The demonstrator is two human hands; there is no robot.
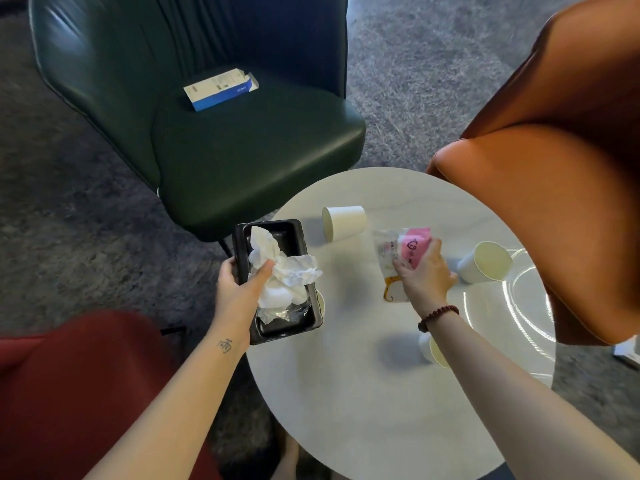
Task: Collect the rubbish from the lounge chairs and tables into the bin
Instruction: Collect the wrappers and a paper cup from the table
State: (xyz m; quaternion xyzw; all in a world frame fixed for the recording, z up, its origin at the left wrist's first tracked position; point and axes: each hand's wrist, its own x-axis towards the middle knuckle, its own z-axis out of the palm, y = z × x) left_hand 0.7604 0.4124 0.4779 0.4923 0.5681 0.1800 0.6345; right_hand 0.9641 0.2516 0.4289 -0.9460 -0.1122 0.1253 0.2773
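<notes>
My left hand (239,289) grips a black plastic tray (292,237) at the table's left edge, thumb pressing crumpled white tissue (287,271) and clear film into it. My right hand (424,275) is closed on a pink and clear snack wrapper (398,252) lying on the round white table (363,393). One paper cup (344,221) lies on its side at the far part of the table. Another paper cup (485,263) lies tipped just right of my right hand. A third cup (431,349) is mostly hidden under my right forearm. No bin is in view.
A dark green lounge chair (242,161) stands beyond the table with a blue and white carton (220,88) on its seat. An orange chair (561,168) crowds the table's right side. A red chair (76,386) sits at lower left. Grey carpet surrounds everything.
</notes>
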